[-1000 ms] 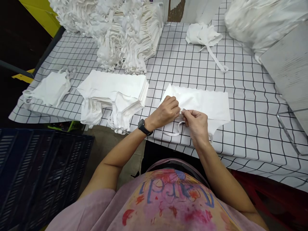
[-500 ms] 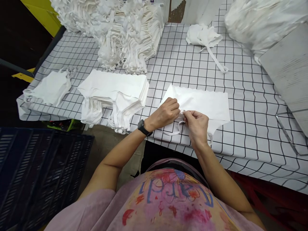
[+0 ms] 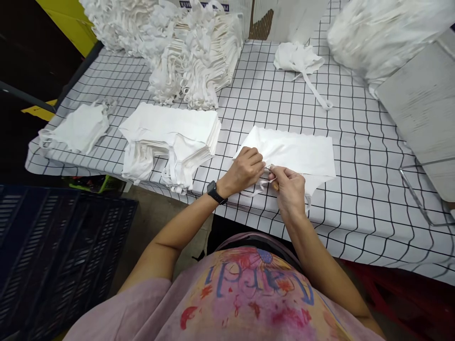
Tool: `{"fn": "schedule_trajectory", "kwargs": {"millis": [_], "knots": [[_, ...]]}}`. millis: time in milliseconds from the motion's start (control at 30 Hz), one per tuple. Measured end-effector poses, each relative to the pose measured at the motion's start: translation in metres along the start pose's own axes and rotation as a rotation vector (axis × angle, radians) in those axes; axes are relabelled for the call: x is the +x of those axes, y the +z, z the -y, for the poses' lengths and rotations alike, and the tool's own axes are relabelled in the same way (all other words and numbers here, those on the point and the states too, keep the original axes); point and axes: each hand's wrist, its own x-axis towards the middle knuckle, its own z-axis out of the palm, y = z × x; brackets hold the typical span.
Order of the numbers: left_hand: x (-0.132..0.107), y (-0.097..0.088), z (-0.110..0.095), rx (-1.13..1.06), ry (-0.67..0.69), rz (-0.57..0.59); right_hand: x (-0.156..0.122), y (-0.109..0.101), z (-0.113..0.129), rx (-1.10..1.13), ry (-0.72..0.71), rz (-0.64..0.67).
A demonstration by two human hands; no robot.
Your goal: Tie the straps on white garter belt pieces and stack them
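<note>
A flat white fabric piece (image 3: 298,151) with thin white straps lies on the checked tablecloth (image 3: 355,199) in front of me. My left hand (image 3: 245,170) and my right hand (image 3: 289,189) meet at its near left corner. Both pinch a thin white strap (image 3: 261,182) between closed fingers, fingertips almost touching. A dark watch sits on my left wrist (image 3: 214,192).
A neat stack of folded white pieces (image 3: 170,137) lies to the left, a smaller pile (image 3: 78,130) further left. A big heap of white pieces (image 3: 185,52) fills the back. A loose piece with a long strap (image 3: 302,61) lies behind. A dark crate (image 3: 53,255) stands lower left.
Both hands stay pinched on the strap with only small finger movement. The view has shifted slightly.
</note>
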Motion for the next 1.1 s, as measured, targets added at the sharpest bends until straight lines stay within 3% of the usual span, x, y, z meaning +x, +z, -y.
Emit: {"fn": "schedule_trajectory", "kwargs": {"millis": [100, 200, 267, 333, 467, 567, 633, 800, 933, 1100], "knots": [[-0.002, -0.001, 0.001, 0.038, -0.048, 0.017, -0.015, -0.006, 0.001, -0.089, 0.048, 0.125], [-0.006, -0.008, 0.003, 0.048, -0.07, 0.133, -0.033, -0.021, 0.002, -0.304, 0.092, 0.322], [-0.01, -0.016, 0.005, 0.035, -0.075, 0.236, -0.041, -0.036, 0.004, -0.487, 0.026, 0.398], [-0.017, -0.025, 0.007, 0.037, -0.114, 0.303, -0.04, -0.055, 0.011, -0.634, -0.131, 0.322], [-0.026, -0.039, 0.015, 0.081, -0.272, 0.285, -0.002, -0.092, 0.035, -0.842, -0.463, -0.084], [-0.019, -0.041, 0.023, 0.029, -0.337, 0.194, 0.048, -0.11, 0.056, -0.992, -0.543, -0.212], [-0.005, -0.037, 0.029, 0.004, -0.347, 0.188, 0.082, -0.116, 0.066, -1.054, -0.55, -0.204], [0.044, -0.021, 0.053, -0.038, -0.342, 0.377, 0.138, -0.115, 0.079, -1.17, -0.525, 0.019], [0.07, -0.011, 0.071, -0.066, -0.341, 0.539, 0.154, -0.118, 0.082, -1.25, -0.494, 0.097], [0.078, -0.012, 0.083, -0.047, -0.349, 0.666, 0.162, -0.131, 0.083, -1.271, -0.572, 0.188]]}}
